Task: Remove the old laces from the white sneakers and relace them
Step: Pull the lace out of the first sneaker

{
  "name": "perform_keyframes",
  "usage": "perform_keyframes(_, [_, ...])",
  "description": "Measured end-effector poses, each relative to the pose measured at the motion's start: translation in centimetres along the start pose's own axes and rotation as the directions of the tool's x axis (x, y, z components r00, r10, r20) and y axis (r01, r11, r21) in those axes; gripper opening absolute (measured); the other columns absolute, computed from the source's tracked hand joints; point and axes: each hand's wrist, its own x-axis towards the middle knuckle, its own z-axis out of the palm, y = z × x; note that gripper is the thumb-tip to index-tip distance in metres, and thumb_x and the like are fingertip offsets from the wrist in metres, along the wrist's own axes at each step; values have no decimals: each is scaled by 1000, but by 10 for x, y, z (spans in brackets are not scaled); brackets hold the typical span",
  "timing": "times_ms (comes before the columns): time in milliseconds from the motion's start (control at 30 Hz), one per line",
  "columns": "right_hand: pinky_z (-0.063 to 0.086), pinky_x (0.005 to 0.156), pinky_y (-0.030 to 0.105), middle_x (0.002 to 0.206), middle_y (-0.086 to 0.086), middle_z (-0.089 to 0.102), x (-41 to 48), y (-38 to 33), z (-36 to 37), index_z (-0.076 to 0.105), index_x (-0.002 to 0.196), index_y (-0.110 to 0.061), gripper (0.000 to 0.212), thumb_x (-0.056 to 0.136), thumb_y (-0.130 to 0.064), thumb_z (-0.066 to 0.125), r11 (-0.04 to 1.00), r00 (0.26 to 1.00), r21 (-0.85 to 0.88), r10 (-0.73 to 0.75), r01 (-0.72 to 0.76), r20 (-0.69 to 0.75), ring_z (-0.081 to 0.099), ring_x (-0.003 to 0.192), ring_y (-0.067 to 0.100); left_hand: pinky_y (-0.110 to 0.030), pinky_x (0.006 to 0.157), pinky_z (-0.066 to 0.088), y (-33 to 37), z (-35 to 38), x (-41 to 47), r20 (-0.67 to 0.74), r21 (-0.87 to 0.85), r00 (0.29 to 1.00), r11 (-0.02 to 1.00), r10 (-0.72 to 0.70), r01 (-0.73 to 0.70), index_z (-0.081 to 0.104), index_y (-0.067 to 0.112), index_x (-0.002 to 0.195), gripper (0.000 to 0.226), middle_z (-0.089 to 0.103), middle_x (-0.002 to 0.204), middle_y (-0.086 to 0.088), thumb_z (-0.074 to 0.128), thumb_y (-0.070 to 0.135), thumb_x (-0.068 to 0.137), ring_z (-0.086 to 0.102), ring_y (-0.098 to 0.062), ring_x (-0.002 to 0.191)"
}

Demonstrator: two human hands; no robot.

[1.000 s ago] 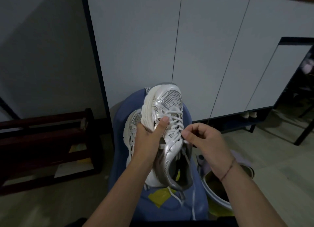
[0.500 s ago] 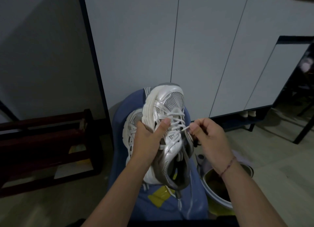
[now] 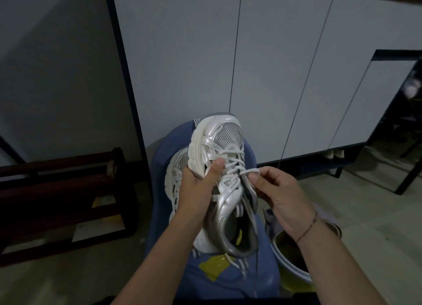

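Note:
A white and silver sneaker (image 3: 225, 142) is held upright, toe pointing away, over a blue seat. My left hand (image 3: 198, 186) grips its left side, thumb pressed on the laced upper. My right hand (image 3: 277, 190) pinches a loop of the white lace (image 3: 250, 172) drawn out to the right of the eyelets. Loose lace trails down past the shoe's opening. A second white sneaker (image 3: 177, 167) lies behind the first, mostly hidden by my left hand.
The blue seat (image 3: 159, 213) carries a yellow patch (image 3: 214, 267). A round bucket (image 3: 290, 275) stands on the floor to the right under my right forearm. A dark wooden rack (image 3: 64, 190) is at the left. Grey cabinet doors (image 3: 228, 65) rise straight ahead.
My right hand has drawn the lace loop out and up to the right of the eyelets. The left hand keeps its grip on the sneaker, which barely moved.

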Motion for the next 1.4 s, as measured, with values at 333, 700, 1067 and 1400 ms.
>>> perform_keyframes(333, [41, 42, 17, 55, -5, 43, 4, -4, -6, 57, 66, -16, 46, 44, -36, 93, 776, 963, 571, 242, -267, 121, 40, 44, 5, -44, 96, 54, -4, -3, 3, -10, -1, 1000, 1000, 4, -4, 56, 24, 121, 87, 71, 113, 5, 81, 71, 52, 69, -15, 104])
perform_keyframes(700, [53, 65, 17, 74, 4, 70, 0, -1, -4, 70, 90, -4, 22, 76, -15, 56, 968, 992, 225, 96, -112, 83, 61, 65, 9, -49, 98, 51, -10, -8, 11, 3, -71, 1000, 997, 25, -25, 60, 25, 128, 83, 71, 117, 3, 80, 68, 60, 68, -20, 109])
perform_keyframes(1067, [53, 76, 23, 83, 2, 73, 2, 2, -4, 76, 75, -20, 21, 62, -35, 81, 1000, 997, 1, 18, -18, 69, 67, 82, 13, -50, 95, 53, -16, -8, 15, 42, -67, 999, 998, -6, 9, 60, 25, 127, 83, 71, 118, 0, 81, 68, 60, 68, -23, 107])
perform_keyframes(1400, [43, 38, 19, 52, -4, 51, 9, -3, -16, 63, 60, -10, 39, 38, -7, 95, 480, 941, 819, 269, -315, 204, 47, 40, 4, -46, 98, 52, -10, -8, 11, 29, -104, 999, 994, 24, -21, 60, 25, 128, 70, 72, 116, 4, 80, 56, 69, 68, -17, 107])
